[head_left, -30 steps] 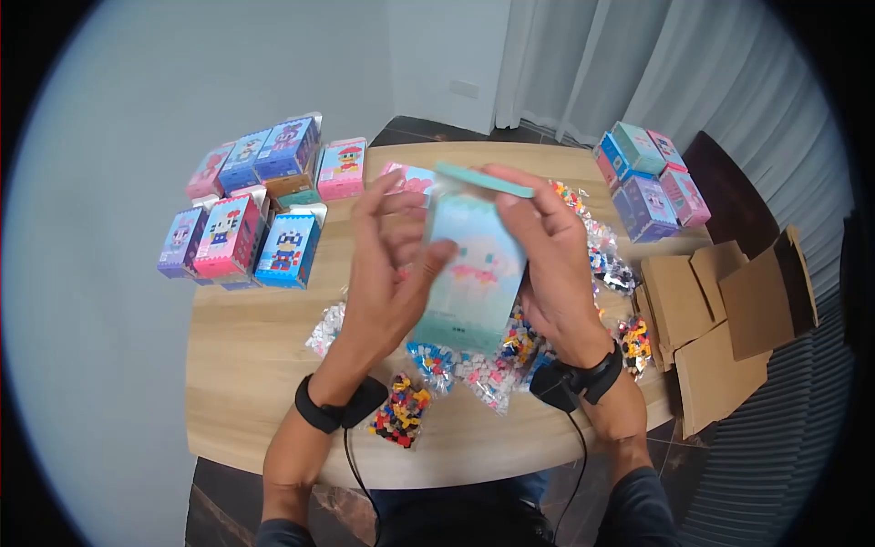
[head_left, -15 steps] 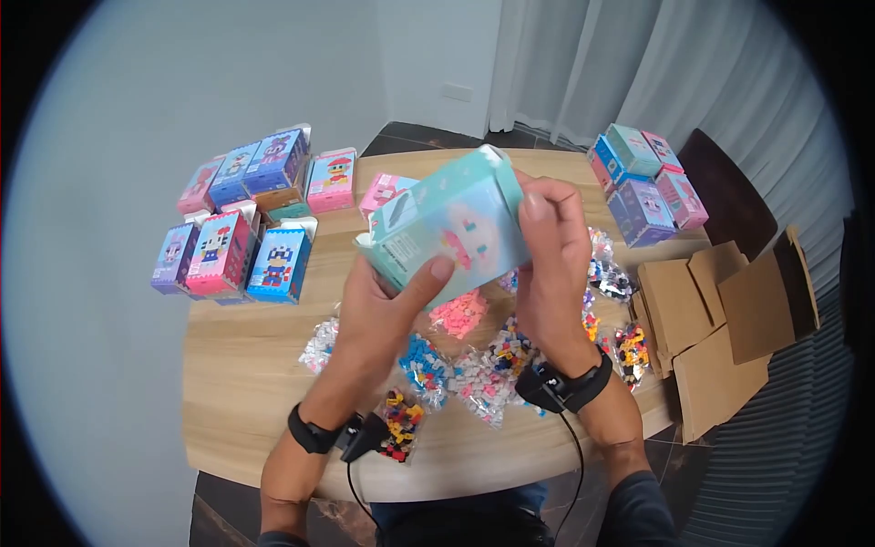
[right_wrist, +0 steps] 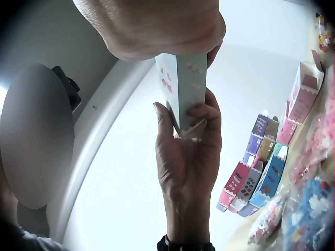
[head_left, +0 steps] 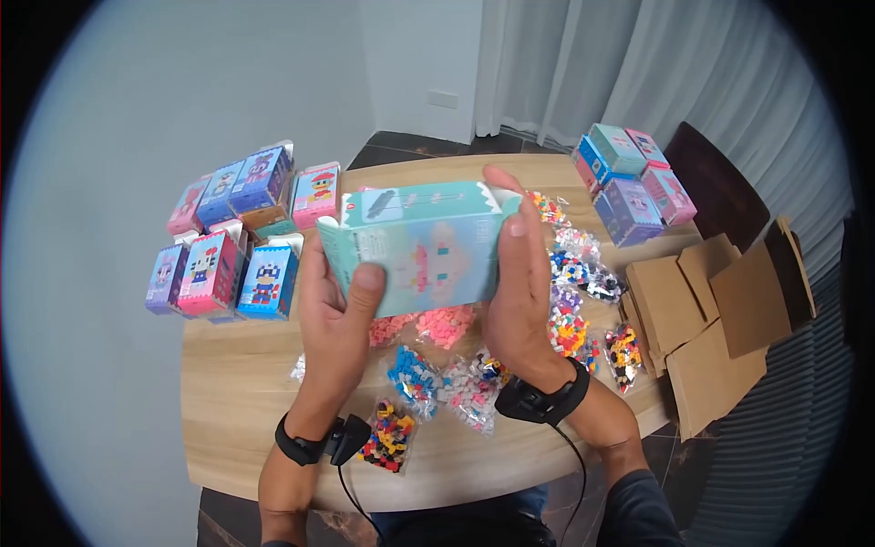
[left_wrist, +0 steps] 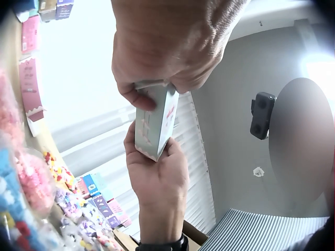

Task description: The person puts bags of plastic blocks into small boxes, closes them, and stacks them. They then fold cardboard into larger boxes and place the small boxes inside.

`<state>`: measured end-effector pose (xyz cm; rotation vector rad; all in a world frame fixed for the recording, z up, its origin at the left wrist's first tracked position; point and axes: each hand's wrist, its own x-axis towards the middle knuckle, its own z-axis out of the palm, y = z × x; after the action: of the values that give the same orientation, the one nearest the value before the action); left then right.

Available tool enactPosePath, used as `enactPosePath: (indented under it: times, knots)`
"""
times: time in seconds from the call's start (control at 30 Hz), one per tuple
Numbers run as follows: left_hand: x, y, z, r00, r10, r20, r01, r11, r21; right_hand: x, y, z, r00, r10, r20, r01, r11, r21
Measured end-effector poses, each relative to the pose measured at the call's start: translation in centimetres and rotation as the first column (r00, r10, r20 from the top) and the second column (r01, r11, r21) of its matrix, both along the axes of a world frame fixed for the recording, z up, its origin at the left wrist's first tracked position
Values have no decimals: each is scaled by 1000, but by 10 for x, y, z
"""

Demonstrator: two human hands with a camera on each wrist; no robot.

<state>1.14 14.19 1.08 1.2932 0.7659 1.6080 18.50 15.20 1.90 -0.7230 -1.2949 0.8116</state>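
A mint-green cardboard box (head_left: 396, 260) with a pixel-figure picture is held up over the table, lying sideways. My left hand (head_left: 335, 333) grips its left end, thumb across the picture side and fingers behind. At the other end, my right hand (head_left: 524, 314) has its palm against the end, with thumb and fingers on opposite sides. A scalloped flap (head_left: 337, 260) sticks out beside the left hand. In the right wrist view, the left hand (right_wrist: 188, 162) pinches the box's lower end; the left wrist view has the right hand (left_wrist: 159, 172) cupping the opposite end.
Several picture boxes (head_left: 214, 273) stand at the table's left, some with raised flaps. More boxes (head_left: 629, 210) are stacked at the back right. Bags of coloured bricks (head_left: 415, 378) lie beneath and right of the hands. An open brown carton (head_left: 711, 328) sits at the right edge.
The box has turned from upright to tilted, then to nearly level on its side. My left hand has gone from its face to its left end; my right hand stays at the other end.
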Motion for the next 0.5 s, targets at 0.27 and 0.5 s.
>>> enactPosePath:
  times: [0.27,0.5]
  knots:
    - [0,-1,6,986,23,165,-1,992,-130,-23,-9,-17,990,139,-40,-135,988,72]
    - [-3,-3,-3,983,124,-132,-119,992,42,-22,-7,-21,997,0,83,-16,982,188]
